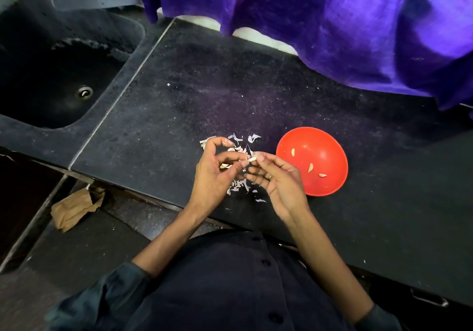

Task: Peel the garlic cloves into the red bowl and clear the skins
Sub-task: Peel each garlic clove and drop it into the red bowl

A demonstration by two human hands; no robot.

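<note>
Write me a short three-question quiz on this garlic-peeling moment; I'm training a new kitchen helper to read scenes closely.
1. True or false: the round red plastic bowl stands on the person's right.
2. How many peeled garlic cloves lie in the bowl?
3. Where are the loose white papery skins? A) in the bowl B) on the dark stone counter under the hands C) in the black sink

Key: 1 true. 2 three. 3 B. Left hand and right hand pinch one small pale garlic clove between them.

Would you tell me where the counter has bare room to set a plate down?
Bare: the stretch between the sink and the purple cloth, and right of the red bowl. Crowded: garlic skins lie scattered around both hands, left of the bowl.
</note>
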